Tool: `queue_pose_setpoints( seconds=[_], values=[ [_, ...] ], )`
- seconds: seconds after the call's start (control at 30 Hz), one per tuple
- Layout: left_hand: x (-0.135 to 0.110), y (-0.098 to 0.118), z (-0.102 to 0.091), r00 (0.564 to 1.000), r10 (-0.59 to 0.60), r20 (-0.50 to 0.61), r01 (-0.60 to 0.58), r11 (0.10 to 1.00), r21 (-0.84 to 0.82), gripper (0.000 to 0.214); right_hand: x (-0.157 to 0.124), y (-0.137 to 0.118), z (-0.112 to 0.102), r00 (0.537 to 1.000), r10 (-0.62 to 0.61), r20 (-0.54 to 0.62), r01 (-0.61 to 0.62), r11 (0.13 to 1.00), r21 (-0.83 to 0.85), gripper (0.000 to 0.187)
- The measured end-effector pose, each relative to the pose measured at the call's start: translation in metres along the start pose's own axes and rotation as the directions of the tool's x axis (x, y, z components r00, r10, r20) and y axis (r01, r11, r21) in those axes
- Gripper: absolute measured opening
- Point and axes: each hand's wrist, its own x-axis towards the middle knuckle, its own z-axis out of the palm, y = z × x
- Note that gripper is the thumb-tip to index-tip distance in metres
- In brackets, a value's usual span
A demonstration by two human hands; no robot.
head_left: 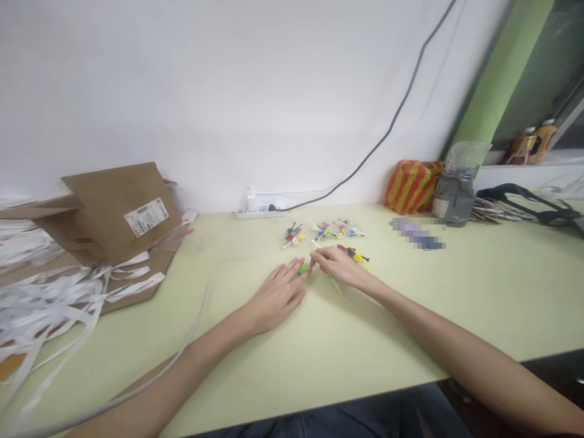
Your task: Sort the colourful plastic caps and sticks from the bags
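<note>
My left hand [279, 293] lies flat on the pale yellow table [319, 353], fingers stretched out, fingertips touching a small bright green piece [303, 269]. My right hand [338, 266] rests just to its right, fingers curled in a pinch around a thin green stick [335, 284] that pokes out under the palm. A red, yellow and black small piece [353, 254] lies right behind that hand. Two heaps of small multicoloured stick parts lie farther back, one [292, 235] on the left and one [336, 230] on the right.
A white power strip [258, 212] with a dark cable sits at the wall. Brown cardboard [119, 210] and loose white paper strips [50, 298] fill the left side. An orange striped bag [413, 184], a grey-filled plastic bag [454, 194] and black straps [529, 201] stand at the right.
</note>
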Motion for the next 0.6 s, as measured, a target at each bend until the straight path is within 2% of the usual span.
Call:
queue_pose_setpoints(
  seconds=[0.1,0.2,0.3,0.4,0.47,0.6],
  values=[
    [0.002,-0.002,-0.001,1.0,-0.03,0.0,0.03,0.999,-0.015,0.051,0.003,0.008,-0.001,0.999,0.003,-0.042,-0.006,0.997,-0.075,0.025],
    [0.004,-0.003,-0.005,0.995,-0.027,-0.092,0.024,0.999,-0.029,0.047,0.005,0.009,-0.005,1.0,0.003,-0.023,-0.005,0.995,-0.104,0.017],
    [0.005,-0.003,-0.01,0.981,-0.042,-0.19,0.035,0.999,-0.039,0.041,0.003,0.008,-0.013,0.989,-0.01,0.148,0.023,0.996,-0.086,0.014],
    [0.005,-0.003,-0.014,0.977,-0.034,-0.212,0.025,0.999,-0.044,0.041,0.002,0.011,-0.018,0.949,0.018,0.315,-0.005,0.999,-0.041,0.016],
    [0.005,-0.004,-0.013,0.982,-0.008,-0.191,-0.001,0.999,-0.048,0.043,0.003,0.014,-0.017,0.953,0.043,0.301,-0.03,0.998,-0.05,0.015],
    [0.006,-0.006,-0.01,0.988,0.022,-0.156,-0.032,0.998,-0.058,0.047,0.005,0.019,-0.012,0.987,0.045,0.152,-0.026,0.992,-0.124,0.011]
  ],
)
